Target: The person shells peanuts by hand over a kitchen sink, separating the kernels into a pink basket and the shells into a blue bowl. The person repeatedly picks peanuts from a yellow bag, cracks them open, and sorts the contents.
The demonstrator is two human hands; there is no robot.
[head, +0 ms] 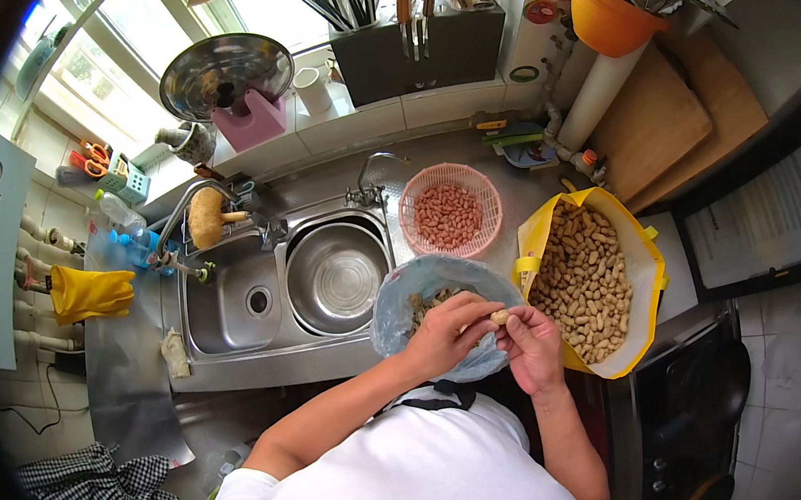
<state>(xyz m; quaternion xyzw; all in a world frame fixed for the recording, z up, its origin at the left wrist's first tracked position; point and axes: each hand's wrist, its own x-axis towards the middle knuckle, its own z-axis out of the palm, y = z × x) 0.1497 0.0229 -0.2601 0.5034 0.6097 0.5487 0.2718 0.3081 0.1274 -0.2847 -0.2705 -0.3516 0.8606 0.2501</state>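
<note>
Over a bowl lined with a bluish plastic bag [393, 309], my two hands meet at a peanut in its shell [499, 317]. My right hand [533, 345] pinches the peanut between thumb and fingers. The fingertips of my left hand [447, 331] reach it from the other side; whether they grip it I cannot tell. Empty-looking peanut shells [427, 306] lie in the lined bowl, partly hidden by my left hand. Behind it stands a pink plastic basket [409, 210] of shelled red-skinned peanuts [447, 216]. To the right, a yellow-edged bag [651, 318] holds many unshelled peanuts [584, 280].
On the left is a double steel sink [229, 330] with a metal basin [337, 280] in its right bowl. Yellow rubber gloves [89, 294] hang at the far left. Wooden cutting boards [657, 116] lean behind the bag. A dark stove [689, 405] is at the right.
</note>
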